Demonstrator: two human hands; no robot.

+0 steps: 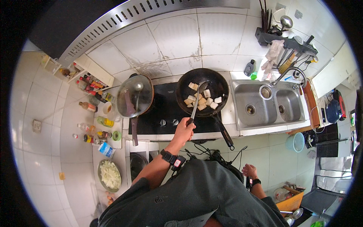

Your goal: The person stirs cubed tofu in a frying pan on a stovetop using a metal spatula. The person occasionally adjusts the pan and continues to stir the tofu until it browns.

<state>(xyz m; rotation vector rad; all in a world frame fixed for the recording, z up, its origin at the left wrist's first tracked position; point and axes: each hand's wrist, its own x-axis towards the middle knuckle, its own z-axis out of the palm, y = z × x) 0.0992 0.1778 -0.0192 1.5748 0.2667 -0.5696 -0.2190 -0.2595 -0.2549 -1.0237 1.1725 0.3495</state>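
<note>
My left hand point(185, 131) grips the dark handle of a metal cooking spatula point(195, 107). The spatula's head rests among white, partly browned chunks point(202, 106) that look like tofu. They lie in a black wok point(185, 82) on the right side of the black cooktop point(167, 103). The wok's long handle point(224, 133) juts out over the counter's front edge, with neither hand on it. Low at my right side, my right hand point(249, 171) appears to hold nothing, its fingers loosely bent and apart.
A glass-lidded pan point(136, 96) occupies the cooktop's left side. Farther left stand bottles point(105, 122) and a plate of chopped pale vegetables point(110, 175). To the right is a double steel sink point(255, 98). Dark cables point(211, 153) hang below the counter front.
</note>
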